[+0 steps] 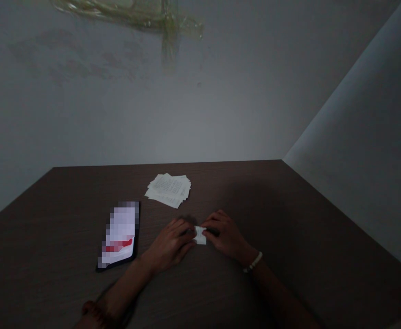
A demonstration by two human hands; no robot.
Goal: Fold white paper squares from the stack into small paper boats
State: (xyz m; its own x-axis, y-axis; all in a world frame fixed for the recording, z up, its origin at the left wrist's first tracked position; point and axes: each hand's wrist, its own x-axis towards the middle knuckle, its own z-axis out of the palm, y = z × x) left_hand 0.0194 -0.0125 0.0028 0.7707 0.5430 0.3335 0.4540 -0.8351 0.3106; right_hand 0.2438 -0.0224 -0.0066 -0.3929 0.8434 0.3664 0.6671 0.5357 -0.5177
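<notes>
Two bare hands meet over a dark wood-grain worktop (248, 283), with a small slip of paper (200, 238) between them. The slip is white, with faint lines of print too small to read, and it lies low at the worktop, near the middle of the near half. The left hand (173, 241) holds the slip at its left side, the fingers bent and close together, the thumb near the lower left edge. The right hand (225, 235) holds the slip at its right side, thumb and fingers drawn narrow around the upper right part. The fingertips cover parts of both sides; whether the slip is folded I cannot tell.

Beyond the left hand, well apart from it, lies a loose pile of papers (168, 188), printed sheets fanned unevenly over one another. To the left of the left hand lies a phone (118, 233), face up and tilted a little in its direction, its lit screen mostly blurred into squares with a red band low down.

A reddish-brown bracelet (95, 313) circles the left wrist, and a pale beaded bracelet (253, 262) the right one. Behind the worktop rises a grey wall (221, 119), with strips of shiny yellowish tape (135, 18) stuck high up.
</notes>
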